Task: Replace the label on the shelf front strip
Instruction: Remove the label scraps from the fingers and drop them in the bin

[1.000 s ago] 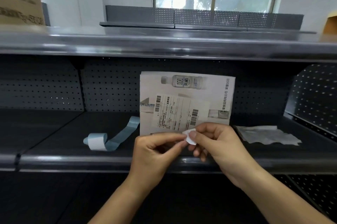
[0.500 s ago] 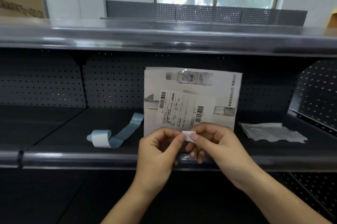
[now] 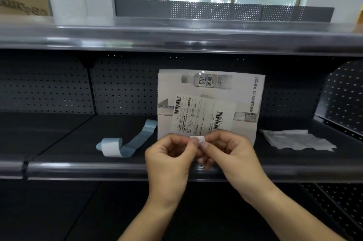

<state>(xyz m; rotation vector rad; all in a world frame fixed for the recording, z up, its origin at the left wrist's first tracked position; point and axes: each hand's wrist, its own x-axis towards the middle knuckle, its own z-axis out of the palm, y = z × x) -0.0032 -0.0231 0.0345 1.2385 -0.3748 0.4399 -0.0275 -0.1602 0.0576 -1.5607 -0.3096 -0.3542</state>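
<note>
Above shelf front strip, left hand and right hand pinch label.

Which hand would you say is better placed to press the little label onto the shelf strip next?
Probably the right hand: its lower fingers already hang against the shelf strip, while the left hand only pinches the label.

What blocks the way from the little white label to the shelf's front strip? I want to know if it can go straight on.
Nothing visible: both hands, left hand and right hand, pinch the label just above the bare front strip.
</note>
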